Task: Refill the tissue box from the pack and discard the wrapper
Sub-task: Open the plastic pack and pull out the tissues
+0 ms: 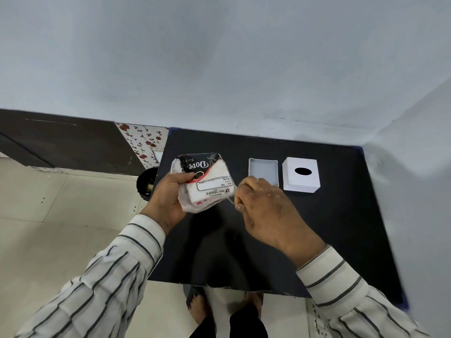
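My left hand (168, 196) grips a pack of tissues (207, 184) in a black, white and red plastic wrapper, held above the black table (329, 228). My right hand (263, 211) pinches the wrapper's thin edge at the pack's lower right corner and pulls a strip of it outward. Further right on the table sit the two parts of the white tissue box: an open, empty tray (263, 170) and a cube-shaped cover (301, 174) with a dark oval slot on top.
A small black bin (146, 182) stands on the tiled floor just left of the table. Pale blue walls close off the back and right side. My feet show below the table's front edge.
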